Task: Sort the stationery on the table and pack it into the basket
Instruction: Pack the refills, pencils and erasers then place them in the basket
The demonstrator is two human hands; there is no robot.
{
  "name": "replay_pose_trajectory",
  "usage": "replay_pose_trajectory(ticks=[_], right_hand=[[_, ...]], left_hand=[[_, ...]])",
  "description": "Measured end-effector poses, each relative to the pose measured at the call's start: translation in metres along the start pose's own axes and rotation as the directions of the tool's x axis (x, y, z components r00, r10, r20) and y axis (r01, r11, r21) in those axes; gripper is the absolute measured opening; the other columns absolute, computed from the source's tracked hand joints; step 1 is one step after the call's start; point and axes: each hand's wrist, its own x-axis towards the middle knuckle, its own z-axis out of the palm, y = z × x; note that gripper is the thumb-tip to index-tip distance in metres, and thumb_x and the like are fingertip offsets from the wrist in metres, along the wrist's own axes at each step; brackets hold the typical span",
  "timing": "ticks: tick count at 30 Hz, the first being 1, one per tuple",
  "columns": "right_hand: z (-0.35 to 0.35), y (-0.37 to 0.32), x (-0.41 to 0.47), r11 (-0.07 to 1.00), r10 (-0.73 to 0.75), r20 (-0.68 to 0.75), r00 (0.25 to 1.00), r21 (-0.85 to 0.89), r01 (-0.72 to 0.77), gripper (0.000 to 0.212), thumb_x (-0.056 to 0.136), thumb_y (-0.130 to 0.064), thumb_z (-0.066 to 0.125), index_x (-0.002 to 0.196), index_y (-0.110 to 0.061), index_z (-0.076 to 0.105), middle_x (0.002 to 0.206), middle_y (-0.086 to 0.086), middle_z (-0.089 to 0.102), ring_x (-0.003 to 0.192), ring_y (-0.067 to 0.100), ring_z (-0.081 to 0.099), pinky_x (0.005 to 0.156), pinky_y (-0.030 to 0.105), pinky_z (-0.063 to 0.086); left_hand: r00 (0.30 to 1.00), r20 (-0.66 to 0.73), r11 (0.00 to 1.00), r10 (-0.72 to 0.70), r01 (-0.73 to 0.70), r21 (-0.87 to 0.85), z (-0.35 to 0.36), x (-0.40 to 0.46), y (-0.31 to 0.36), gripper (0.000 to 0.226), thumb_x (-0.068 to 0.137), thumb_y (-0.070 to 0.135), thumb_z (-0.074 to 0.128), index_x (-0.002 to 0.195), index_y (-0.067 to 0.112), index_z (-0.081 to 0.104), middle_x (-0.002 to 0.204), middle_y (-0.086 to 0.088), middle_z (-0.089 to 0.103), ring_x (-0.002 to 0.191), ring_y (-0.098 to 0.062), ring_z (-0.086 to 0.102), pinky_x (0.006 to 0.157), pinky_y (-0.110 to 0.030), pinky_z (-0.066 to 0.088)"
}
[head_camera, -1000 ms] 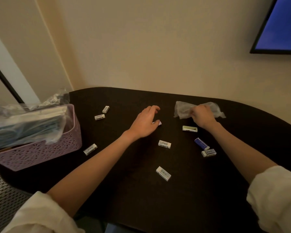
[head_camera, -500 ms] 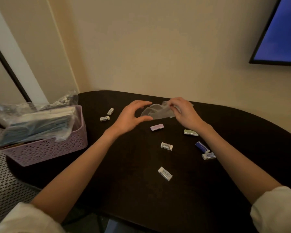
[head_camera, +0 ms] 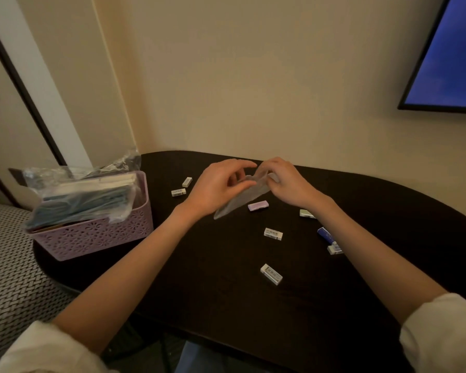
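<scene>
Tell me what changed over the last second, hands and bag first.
The right hand lifted the clear plastic bag off the table and brought it leftward. The left hand rose off the lilac eraser, uncovering it, and now grips the bag too. The white erasers, blue eraser and basket stayed put.

A lilac lattice basket [head_camera: 92, 235], stuffed with bagged stationery, stood at left of frame. Small erasers [head_camera: 272, 233] lay scattered mid-frame. A clear plastic bag [head_camera: 242, 201] hung slanted at centre.
</scene>
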Motion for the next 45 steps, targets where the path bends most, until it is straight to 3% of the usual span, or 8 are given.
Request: replay_pose_trajectory(ticks=[4,8,13,20,25,37,42,45], right_hand=[[0.008,0.0,0.001,0.999,0.043,-0.08,0.996,0.014,-0.042,0.018,0.093,-0.019,0.059,0.11,-0.015,0.061,0.107,0.001,0.063,0.103,0.015,0.053,0.092,0.036,0.044],[0.007,0.009,-0.011,0.976,0.215,-0.144,0.966,-0.004,-0.218,0.029,0.094,-0.017,0.058,0.123,-0.013,0.055,0.119,0.005,0.06,0.112,0.018,0.054,0.098,0.035,0.045],[0.01,0.046,-0.051,0.819,0.568,0.058,0.821,-0.142,-0.556,0.034,0.094,-0.016,0.057,0.128,-0.011,0.051,0.131,0.012,0.05,0.122,0.025,0.049,0.101,0.036,0.044],[0.034,0.053,-0.125,0.591,0.634,-0.096,0.768,-0.58,-0.561,0.062,0.091,-0.059,0.047,0.131,-0.012,0.043,0.127,0.018,0.043,0.114,0.029,0.047,0.093,0.036,0.045],[0.042,0.057,-0.144,0.485,0.676,-0.191,0.711,-0.611,-0.626,0.068,0.089,-0.068,0.039,0.124,-0.01,0.046,0.123,0.017,0.047,0.112,0.028,0.05,0.091,0.036,0.045],[0.041,0.052,-0.136,0.616,0.663,-0.157,0.732,-0.442,-0.652,0.029,0.095,-0.047,0.049,0.097,-0.018,0.053,0.08,-0.005,0.054,0.064,0.006,0.053,0.053,0.02,0.041],[0.043,0.036,-0.113,0.667,0.74,-0.152,0.655,0.047,-0.743,0.03,0.096,-0.042,0.051,0.092,-0.013,0.058,0.079,-0.001,0.058,0.073,0.011,0.057,0.065,0.026,0.045],[0.03,0.008,-0.09,0.336,0.781,0.149,0.606,0.718,-0.609,0.032,0.096,-0.042,0.05,0.09,-0.012,0.058,0.075,0.003,0.055,0.06,0.011,0.051,0.056,0.023,0.04]], left_hand=[[0.999,0.018,0.999,-0.037,0.036,0.022,0.0,-0.002,0.003,0.019,0.089,0.017,0.064,0.108,0.013,0.068,0.091,0.009,0.065,0.076,0.003,0.059,0.073,-0.013,0.05],[0.937,-0.215,0.953,-0.277,0.296,0.065,-0.003,-0.008,0.002,0.011,0.092,0.012,0.062,0.101,0.009,0.067,0.087,0.007,0.06,0.072,0.007,0.053,0.073,-0.006,0.047],[0.814,-0.424,0.887,-0.397,0.46,0.052,-0.008,-0.014,0.001,0.006,0.092,0.013,0.062,0.096,0.009,0.064,0.084,0.004,0.06,0.069,0.002,0.052,0.065,-0.003,0.042],[0.851,-0.249,0.857,-0.462,0.501,0.121,0.017,-0.02,0.005,0.007,0.091,0.014,0.064,0.095,0.012,0.069,0.082,0.006,0.062,0.071,0.0,0.056,0.065,-0.006,0.04],[0.855,-0.105,0.847,-0.508,0.518,0.119,0.034,-0.025,-0.003,0.009,0.091,0.016,0.064,0.093,0.012,0.072,0.085,0.0,0.069,0.071,-0.002,0.058,0.071,-0.016,0.049],[0.841,-0.099,0.836,-0.532,0.54,0.095,0.037,-0.025,-0.01,0.01,0.091,0.015,0.064,0.094,0.011,0.073,0.082,0.003,0.068,0.066,0.002,0.055,0.062,-0.006,0.04],[0.838,-0.088,0.834,-0.539,0.545,0.081,0.036,-0.021,-0.011,0.01,0.09,0.015,0.066,0.093,0.011,0.073,0.079,0.006,0.064,0.066,0.001,0.055,0.063,-0.007,0.041],[0.836,-0.071,0.834,-0.545,0.549,0.059,0.035,-0.019,-0.014,0.01,0.089,0.017,0.068,0.094,0.012,0.074,0.081,0.007,0.065,0.069,0.001,0.057,0.069,-0.012,0.049]])
